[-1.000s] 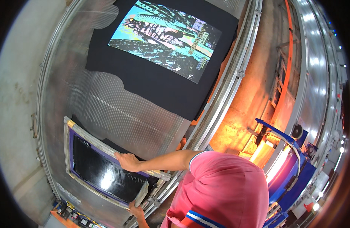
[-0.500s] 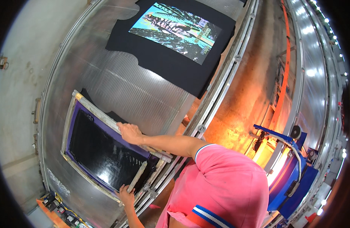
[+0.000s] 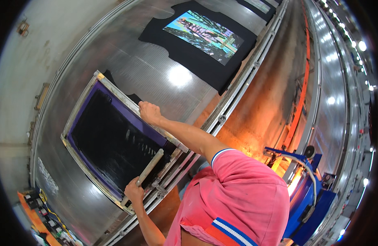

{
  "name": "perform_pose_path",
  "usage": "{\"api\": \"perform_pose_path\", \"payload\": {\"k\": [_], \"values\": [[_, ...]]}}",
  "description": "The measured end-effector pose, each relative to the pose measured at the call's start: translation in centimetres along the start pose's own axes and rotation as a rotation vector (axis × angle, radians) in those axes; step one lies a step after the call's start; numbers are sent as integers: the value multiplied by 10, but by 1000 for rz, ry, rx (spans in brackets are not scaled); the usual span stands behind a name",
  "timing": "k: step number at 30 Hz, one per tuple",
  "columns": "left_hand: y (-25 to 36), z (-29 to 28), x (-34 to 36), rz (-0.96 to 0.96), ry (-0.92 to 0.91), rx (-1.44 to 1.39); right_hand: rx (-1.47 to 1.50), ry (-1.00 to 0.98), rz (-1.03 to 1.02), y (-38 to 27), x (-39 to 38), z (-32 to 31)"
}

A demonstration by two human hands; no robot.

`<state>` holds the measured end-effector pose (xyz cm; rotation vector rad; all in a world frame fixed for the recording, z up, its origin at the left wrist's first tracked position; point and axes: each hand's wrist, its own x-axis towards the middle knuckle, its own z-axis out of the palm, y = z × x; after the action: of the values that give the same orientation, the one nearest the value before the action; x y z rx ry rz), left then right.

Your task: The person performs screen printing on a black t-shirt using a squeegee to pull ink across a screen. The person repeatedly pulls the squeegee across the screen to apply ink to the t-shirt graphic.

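Observation:
A screen-printing frame (image 3: 84,89) with a purple border lies on the long table, its mesh (image 3: 111,135) covered in black ink. My right hand (image 3: 150,112) is closed on the frame's far rail. Across the near end of the mesh rests a pale squeegee (image 3: 151,167), tilted, with my left hand (image 3: 134,190) closed around it. The underside of the squeegee is hidden. Bits of black fabric (image 3: 134,98) stick out from under the frame's far rail.
Beyond the frame a black T-shirt (image 3: 189,55) with a colourful print lies flat, and another dark shirt (image 3: 254,8) farther up. A metal rail (image 3: 238,98) edges the table. A glowing blue heater (image 3: 310,197) stands at the right. Orange shelving with tools (image 3: 41,217) is lower left.
My view has shifted, so the shirt and frame sit differently in it. My left hand has come onto the squeegee more fully. More of the squeegee shows. My right hand stays on the rail.

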<state>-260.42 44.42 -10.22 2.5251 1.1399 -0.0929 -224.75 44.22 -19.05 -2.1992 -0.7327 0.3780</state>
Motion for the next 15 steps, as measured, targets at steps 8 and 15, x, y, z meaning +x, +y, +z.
{"api": "perform_pose_path", "payload": {"k": [8, 15], "values": [[5, 32, -39, 247, 314, 48, 69, -71, -14, 1, 4, -3], [-2, -43, 32, -76, 111, 95, -325, -44, -233, -40, 4, -27]]}}
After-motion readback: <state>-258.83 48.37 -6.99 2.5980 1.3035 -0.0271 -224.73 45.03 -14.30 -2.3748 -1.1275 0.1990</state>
